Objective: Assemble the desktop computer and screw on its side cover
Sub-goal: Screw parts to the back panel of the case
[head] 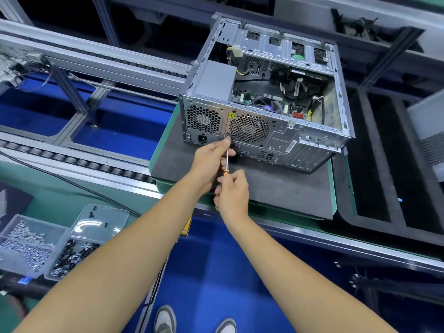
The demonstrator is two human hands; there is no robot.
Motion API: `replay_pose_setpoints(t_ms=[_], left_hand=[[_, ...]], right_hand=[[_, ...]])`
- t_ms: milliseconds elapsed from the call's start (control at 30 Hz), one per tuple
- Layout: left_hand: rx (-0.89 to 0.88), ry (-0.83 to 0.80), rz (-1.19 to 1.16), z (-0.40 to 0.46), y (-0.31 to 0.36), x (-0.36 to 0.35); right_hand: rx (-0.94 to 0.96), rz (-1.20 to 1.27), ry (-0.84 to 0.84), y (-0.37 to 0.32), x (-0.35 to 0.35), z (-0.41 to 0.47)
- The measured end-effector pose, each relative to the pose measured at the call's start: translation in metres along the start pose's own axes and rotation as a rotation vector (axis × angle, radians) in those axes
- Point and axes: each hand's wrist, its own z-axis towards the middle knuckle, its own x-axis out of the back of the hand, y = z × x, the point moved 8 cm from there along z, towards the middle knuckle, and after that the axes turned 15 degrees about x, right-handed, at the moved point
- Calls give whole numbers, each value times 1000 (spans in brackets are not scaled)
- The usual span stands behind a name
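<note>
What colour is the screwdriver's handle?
Orange and black, on the screwdriver gripped by the right hand, seen in the head view.

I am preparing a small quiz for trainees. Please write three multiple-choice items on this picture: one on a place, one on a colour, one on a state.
1. Where does the screwdriver tip meet the computer case?
A. rear panel
B. top edge
C. inside

2. What colour is the band on the screwdriver handle?
A. green
B. orange
C. white

3. What is the state of the case's side?
A. covered
B. open
C. taped

Answers:
1 A, the left hand steadies the shaft below the round fan grille.
2 B, orange shows above the right hand.
3 B, the motherboard is visible.
</note>
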Motion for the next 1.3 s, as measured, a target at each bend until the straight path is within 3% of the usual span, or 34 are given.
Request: replay_pose_setpoints(t_ms=[167, 267, 500, 667, 867, 1067, 1200, 1300], left_hand=[[14, -11, 4, 2, 1, 1], [27, -40, 21, 3, 1, 2], [-11, -201, 255, -7, 9, 2], [8, -120, 283, -11, 15, 5], [20, -34, 231, -10, 16, 10], [93, -243, 255, -16, 21, 2], [95, -160, 283, -15, 26, 5], [108, -113, 267, -14, 27, 7]], right_hand=[[-54, 59, 12, 1, -4, -2], [-153, 255, 21, 3, -12, -8], [-280, 474, 32, 6, -29, -15], [-220, 457, 124, 6, -24, -19], [-300, 397, 126, 8, -23, -23], [-305, 511, 114, 8, -29, -26], [-307, 373, 177, 8, -18, -27], [-354, 454, 127, 7, -22, -27]])
